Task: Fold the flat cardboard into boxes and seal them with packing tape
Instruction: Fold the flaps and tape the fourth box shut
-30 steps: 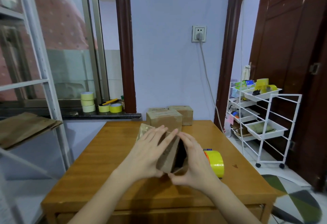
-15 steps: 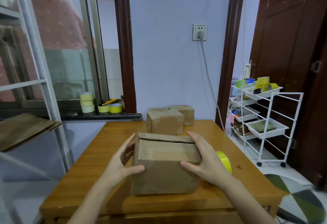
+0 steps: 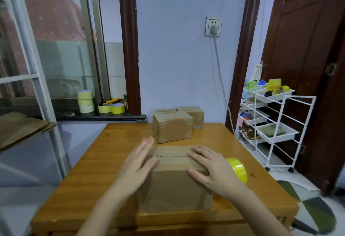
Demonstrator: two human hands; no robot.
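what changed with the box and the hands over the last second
The box went from held up half-folded between both hands to standing squared on the table. The left hand and right hand let go of its sides and now lie flat on the top flaps. The yellow tape roll and the two finished boxes stayed put.
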